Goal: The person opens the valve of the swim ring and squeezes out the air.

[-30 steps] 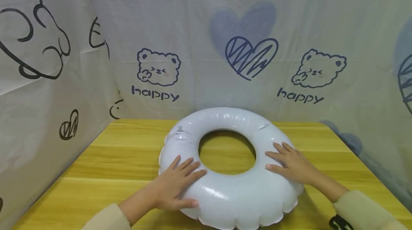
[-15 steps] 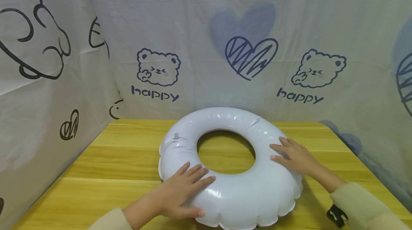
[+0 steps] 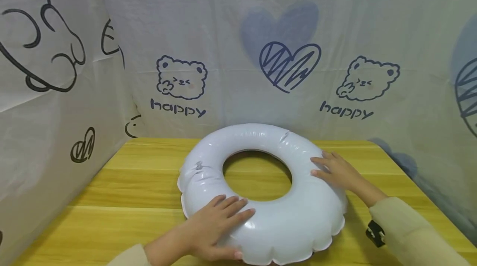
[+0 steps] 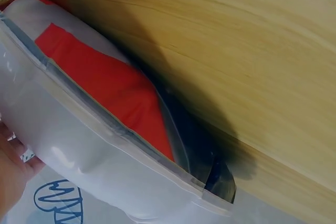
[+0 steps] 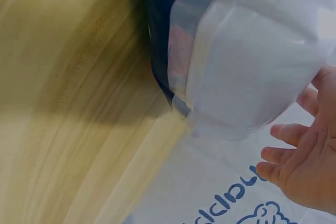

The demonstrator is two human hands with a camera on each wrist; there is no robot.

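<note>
The swim ring [image 3: 283,220], seemingly already inflated, lies on the desk [image 3: 123,191]; the left grip [image 3: 212,228] rests spread on its near-left side, right grip [image 3: 337,171] likewise on its right. Letting go seems left.

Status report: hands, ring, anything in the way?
Left hand rests on white ring, near left. Right hand touches its right side. Ring lies on table. No obstacle seen.

The inflated white ring [image 3: 283,220], red and navy underneath, lies on the table [image 3: 115,191].
</note>
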